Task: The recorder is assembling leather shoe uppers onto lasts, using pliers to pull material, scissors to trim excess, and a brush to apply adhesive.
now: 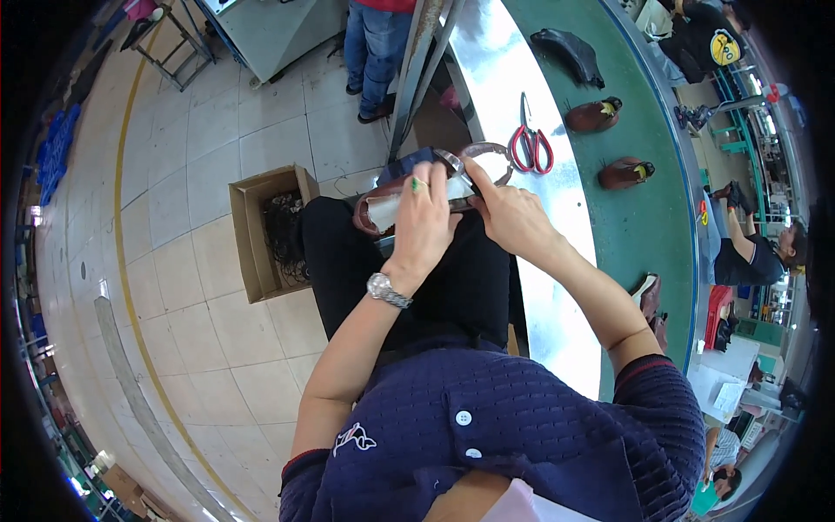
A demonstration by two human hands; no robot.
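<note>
Cardboard box: the open brown cardboard box [247, 239] stands on the floor, left of the shoe.
Shoe: we see a brown leather shoe with a white inner face [381, 213] above the lap, partly hidden by both hands.
Shoe's long axis: slanting from near left to far right, the right end by the shiny metal tabletop [557, 278]; we cannot tell toe from heel.
Left hand: the left hand [424, 217] lies over the shoe's middle, nearer its left end, fingers bunched together; their exact grip is hidden.
Curved silver tool: the curved silver metal tool [450, 161] crosses the shoe's middle.
Right hand: the right hand [518, 217], nearer the shoe's right end, has its fingers clamped on the tool; the shoe lies leftward beneath them.
</note>
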